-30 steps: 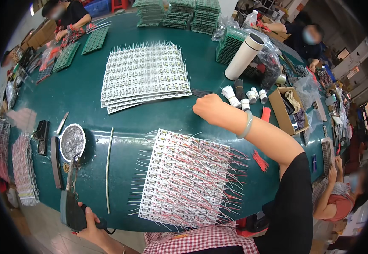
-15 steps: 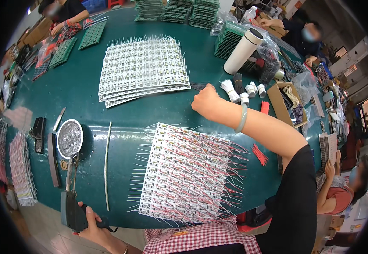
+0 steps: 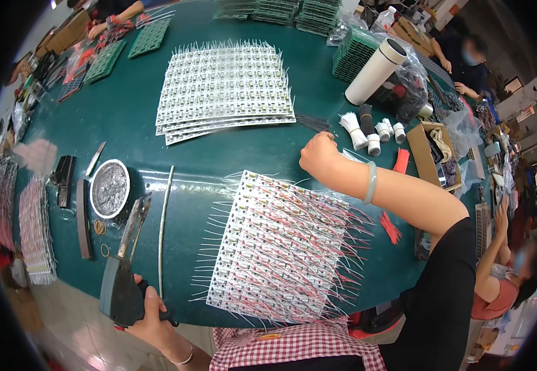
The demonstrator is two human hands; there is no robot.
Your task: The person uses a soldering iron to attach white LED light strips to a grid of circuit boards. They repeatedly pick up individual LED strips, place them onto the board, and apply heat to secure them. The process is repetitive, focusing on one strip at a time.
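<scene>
A dark grey soldering gun [image 3: 120, 290] is gripped in my left hand [image 3: 154, 318], its long metal tip pointing up beside a round pot of silvery, crusted metal [image 3: 109, 188]. My right hand [image 3: 319, 154] is closed just below a spread of thin black wires [image 3: 313, 122]; whatever its fingers pinch is hidden. Between my arms lies a white circuit board panel [image 3: 281, 247] covered in rows of red and white wires, many sticking out past its edges. A thin solder rod [image 3: 166, 229] lies left of the panel.
Beyond the panel is a stack of white board panels [image 3: 225, 86]. Bundles of white wires [image 3: 352, 130], a cream flask [image 3: 376, 71] and a cardboard box [image 3: 426, 154] stand at right. A knife [image 3: 95, 157] and a brown bar [image 3: 83, 219] lie at left. Other people sit around the table.
The soldering gun's tip has come away from the pot's rim, toward the right. My right hand remains closed near the black wires. The whole view has shifted slightly.
</scene>
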